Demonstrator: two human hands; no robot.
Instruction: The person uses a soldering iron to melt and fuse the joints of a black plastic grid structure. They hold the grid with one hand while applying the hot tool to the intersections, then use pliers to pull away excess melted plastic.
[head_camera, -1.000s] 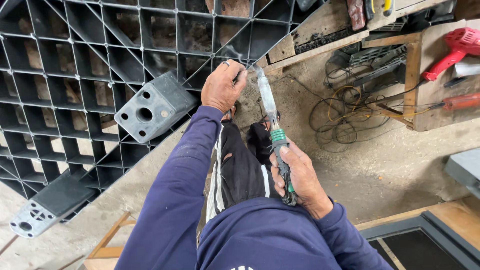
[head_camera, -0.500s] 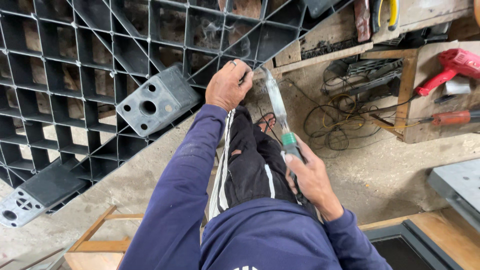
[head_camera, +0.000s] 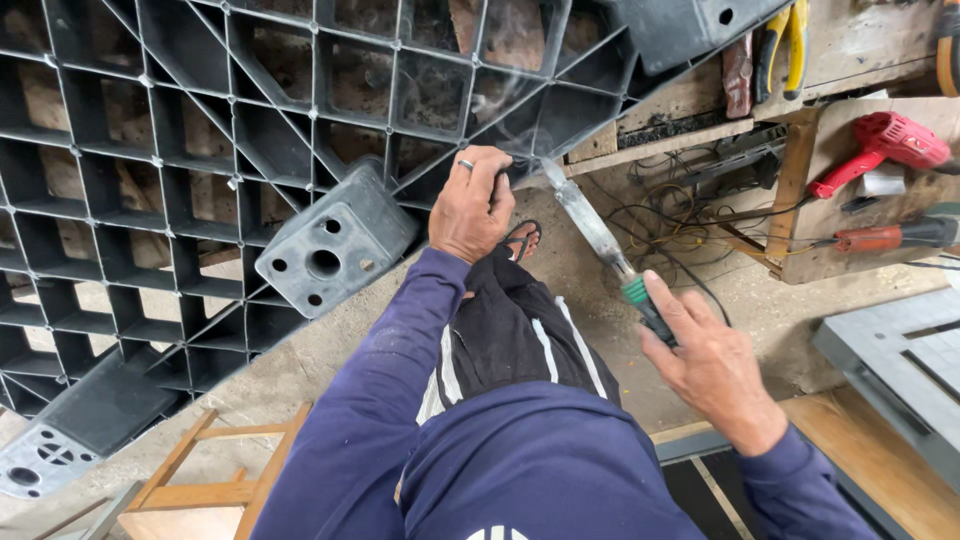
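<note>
Left hand (head_camera: 480, 205) pinches the black plastic pallet (head_camera: 200, 150) rib at its lower edge to steady it, right hand (head_camera: 712, 365) clenched on 1 flat-bladed iron (head_camera: 600, 240), tip apparently smoking there.

red drill (head_camera: 885, 145), yellow pliers (head_camera: 783, 40), wooden frame (head_camera: 200, 470)

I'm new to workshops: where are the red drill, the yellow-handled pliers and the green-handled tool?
red drill (head_camera: 885, 140), head view, on its body.
yellow-handled pliers (head_camera: 785, 35), head view, on the handles.
green-handled tool (head_camera: 590, 225), head view, on its metal shaft.
</note>
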